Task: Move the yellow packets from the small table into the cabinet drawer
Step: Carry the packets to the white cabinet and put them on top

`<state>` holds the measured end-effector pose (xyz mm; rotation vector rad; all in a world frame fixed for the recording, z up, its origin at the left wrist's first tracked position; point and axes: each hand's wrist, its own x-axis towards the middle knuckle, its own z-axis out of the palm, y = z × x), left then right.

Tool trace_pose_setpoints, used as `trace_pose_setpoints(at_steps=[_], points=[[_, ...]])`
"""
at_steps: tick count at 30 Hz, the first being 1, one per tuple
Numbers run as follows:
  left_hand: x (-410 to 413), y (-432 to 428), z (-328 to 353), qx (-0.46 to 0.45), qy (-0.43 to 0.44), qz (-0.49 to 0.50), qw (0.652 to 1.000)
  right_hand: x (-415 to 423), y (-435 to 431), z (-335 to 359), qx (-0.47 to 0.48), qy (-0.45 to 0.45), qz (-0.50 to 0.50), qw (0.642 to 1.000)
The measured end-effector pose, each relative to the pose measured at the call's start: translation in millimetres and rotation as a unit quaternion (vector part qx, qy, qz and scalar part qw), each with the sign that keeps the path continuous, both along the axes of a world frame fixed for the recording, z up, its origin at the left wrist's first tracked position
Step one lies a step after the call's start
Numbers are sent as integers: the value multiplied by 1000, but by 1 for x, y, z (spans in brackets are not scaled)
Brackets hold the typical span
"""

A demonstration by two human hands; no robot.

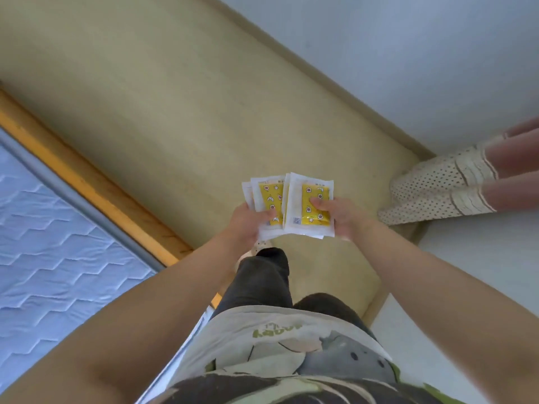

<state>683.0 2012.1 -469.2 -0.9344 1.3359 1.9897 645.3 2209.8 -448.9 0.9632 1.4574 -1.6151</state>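
The left hand (248, 224) and right hand (342, 218) each pinch a fanned stack of packets (316, 191), thumbs on top, above the floor (175, 112). No drawer shows; I judge that firm thumbs and level stacks would stop the slick packets sliding out in transit.

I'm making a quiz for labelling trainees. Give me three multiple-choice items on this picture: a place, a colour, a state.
1. Where are the yellow packets? A held above the floor; B on a table; C in a drawer.
2. What colour is the frame beside the mattress? A black; B orange; C green.
3. What is the right hand doing? A hanging idle; B gripping packets; C pressing a wall.
Answers: 1 A, the left hand and right hand each hold a stack over the floor; 2 B, an orange wooden edge borders the mattress; 3 B, its thumb lies on a stack.
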Motion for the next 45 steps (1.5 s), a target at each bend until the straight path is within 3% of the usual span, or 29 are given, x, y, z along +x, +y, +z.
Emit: trace_pose_setpoints(at_steps=[7, 13, 22, 34, 40, 45], points=[[-115, -86, 15, 41, 14, 129, 991, -151, -109, 7, -30, -24, 40, 998], [-213, -174, 7, 11, 16, 216, 976, -283, -218, -7, -59, -22, 148, 987], [-387, -327, 18, -15, 22, 327, 945, -494, -405, -2, -16, 17, 303, 953], [-517, -556, 8, -21, -4, 486, 874, -642, -680, -12, -29, 8, 415, 910], [-584, -710, 8, -42, -54, 497, 865, -716, -843, -10, -7, 10, 450, 893], [-639, -821, 15, -33, -46, 513, 857, -773, -957, -4, -9, 16, 473, 881]])
